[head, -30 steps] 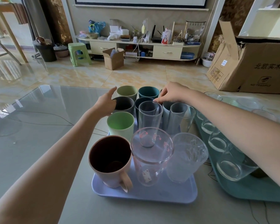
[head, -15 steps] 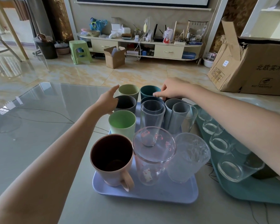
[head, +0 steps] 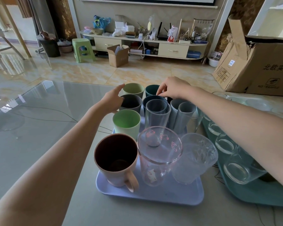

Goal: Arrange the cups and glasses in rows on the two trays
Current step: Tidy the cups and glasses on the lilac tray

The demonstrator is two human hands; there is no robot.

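Starting nearest us, the pink mug point(head: 116, 160) stands on the lilac tray point(head: 153, 195), the teal tray point(head: 260, 195) of glasses just beside it. Farther out, our left hand point(head: 112, 101) touches the grey cup point(head: 131, 103) with loose fingers gripping nothing, while our right hand point(head: 174, 88) pinches the dark blue cup point(head: 153, 99) at its rim.

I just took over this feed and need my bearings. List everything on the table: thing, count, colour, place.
Lavender tray: one, centre of table.
Teal tray: one, at right.
Pink mug: one, brown inside, lavender tray's near left.
Pink-printed glass: one, near middle.
Frosted glass: one, near right.
Plastic cups: light green, dark grey, pale green, two teal, left and far.
Tall clear glass: one, middle.
Grey tumblers: at least two, right.
Clear glasses: several, teal tray.
Left hand: at dark grey cup.
Right hand: over far teal cups; grip unclear.
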